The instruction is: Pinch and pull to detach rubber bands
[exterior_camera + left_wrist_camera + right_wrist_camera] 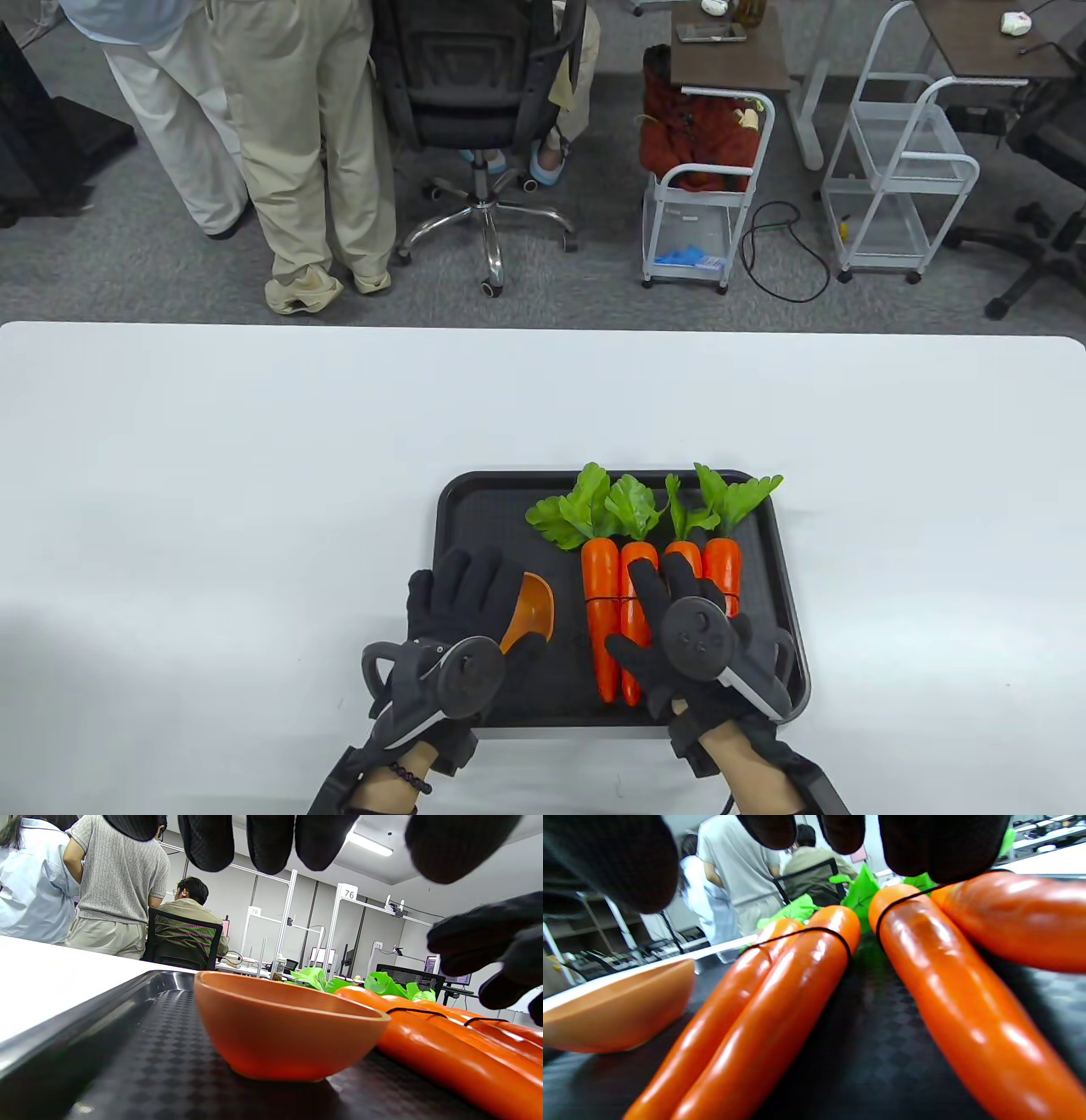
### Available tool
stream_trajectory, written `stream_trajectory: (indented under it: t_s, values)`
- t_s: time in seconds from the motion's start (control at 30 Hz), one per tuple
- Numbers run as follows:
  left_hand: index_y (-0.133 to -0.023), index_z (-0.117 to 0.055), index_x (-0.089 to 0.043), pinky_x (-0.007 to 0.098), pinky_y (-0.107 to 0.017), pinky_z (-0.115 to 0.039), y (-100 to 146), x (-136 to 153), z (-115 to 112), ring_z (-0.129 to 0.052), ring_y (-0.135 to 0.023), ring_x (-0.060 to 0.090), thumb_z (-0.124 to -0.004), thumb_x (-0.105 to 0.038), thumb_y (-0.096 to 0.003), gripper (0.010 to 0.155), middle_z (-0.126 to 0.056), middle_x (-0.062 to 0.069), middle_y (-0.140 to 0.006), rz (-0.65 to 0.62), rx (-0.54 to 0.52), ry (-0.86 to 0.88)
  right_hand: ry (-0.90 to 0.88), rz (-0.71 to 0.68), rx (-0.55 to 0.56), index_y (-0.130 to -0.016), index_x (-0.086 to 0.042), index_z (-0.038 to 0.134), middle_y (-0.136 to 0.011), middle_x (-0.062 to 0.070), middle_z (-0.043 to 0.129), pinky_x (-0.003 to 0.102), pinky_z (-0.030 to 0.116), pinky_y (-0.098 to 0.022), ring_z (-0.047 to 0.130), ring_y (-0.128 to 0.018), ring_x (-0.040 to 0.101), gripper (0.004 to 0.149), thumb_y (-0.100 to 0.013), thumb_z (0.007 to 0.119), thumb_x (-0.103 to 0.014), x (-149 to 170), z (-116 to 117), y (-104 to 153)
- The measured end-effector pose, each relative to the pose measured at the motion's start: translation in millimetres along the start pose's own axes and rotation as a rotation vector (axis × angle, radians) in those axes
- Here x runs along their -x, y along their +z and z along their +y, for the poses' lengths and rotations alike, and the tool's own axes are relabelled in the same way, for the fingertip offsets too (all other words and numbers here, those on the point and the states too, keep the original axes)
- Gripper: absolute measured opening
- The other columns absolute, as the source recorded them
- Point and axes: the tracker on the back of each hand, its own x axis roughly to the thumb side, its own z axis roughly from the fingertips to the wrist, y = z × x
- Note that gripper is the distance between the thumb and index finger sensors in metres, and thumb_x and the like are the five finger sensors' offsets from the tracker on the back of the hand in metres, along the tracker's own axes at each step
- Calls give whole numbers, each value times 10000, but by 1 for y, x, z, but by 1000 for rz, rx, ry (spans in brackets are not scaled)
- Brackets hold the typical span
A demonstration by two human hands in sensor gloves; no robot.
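White table (254, 475) fills the lower half of my overhead view, with grey carpet, an office chair (475, 93), two standing people and two wire carts (899, 178) beyond its far edge. On the table, near its front edge, sits a black tray (458, 518), my landmark for everything else.

Four plastic carrots (602, 611) with green leaves lie in the tray's right half, leaves toward the far rim. Thin black rubber bands (814, 930) bind them in two pairs, roughly midway along. An orange bowl (288, 1027) sits in the tray's left half, just beside the carrots.

My left hand (462, 611) hovers over the bowl and hides most of it from overhead; its fingers (208, 840) hang spread apart with nothing between them. My right hand (679, 624) lies over the right-hand carrots at the bands. Its fingers (941, 844) sit against the rightmost pair where the band crosses, but I cannot tell whether they pinch the band.

A sign reading 76 and a smaller one reading 78 hang on white frames (292, 925) in the left wrist view, behind the tray.

Only the wrist views show the bands clearly and the gap between the two pairs; the overhead view shows little more than a dark line across the left pair.
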Motion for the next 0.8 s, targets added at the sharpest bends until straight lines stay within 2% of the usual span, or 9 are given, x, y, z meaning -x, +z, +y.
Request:
stream_trajectory:
  t_s: [0.27, 0.47, 0.8]
  values:
    - [-1123, -549, -299, 735, -753, -481, 3, 5, 6, -582, -1136, 478, -643, -669, -476, 751, -528, 81, -1284, 3, -19, 12, 124, 102, -83, -1107, -260, 520, -1137, 225, 469, 572, 780, -509, 692, -866, 616, 848, -434, 877, -633, -25, 8, -24]
    - [-1121, -557, -293, 733, -750, -489, 4, 8, 9, -599, -1129, 475, -644, -668, -477, 750, -539, 82, -1279, 13, -27, 22, 212, 146, -88, -1103, -266, 535, -1135, 210, 495, 566, 793, -485, 729, -845, 604, 842, -430, 881, -635, -35, 13, -34]
    - [-1119, -562, -289, 728, -751, -501, 4, 9, 10, -611, -1123, 474, -646, -667, -477, 750, -548, 86, -1276, 19, -28, 23, 339, 169, -125, -1096, -233, 547, -1117, 216, 526, 487, 838, -415, 845, -779, 514, 847, -428, 875, -637, -50, 28, -48]
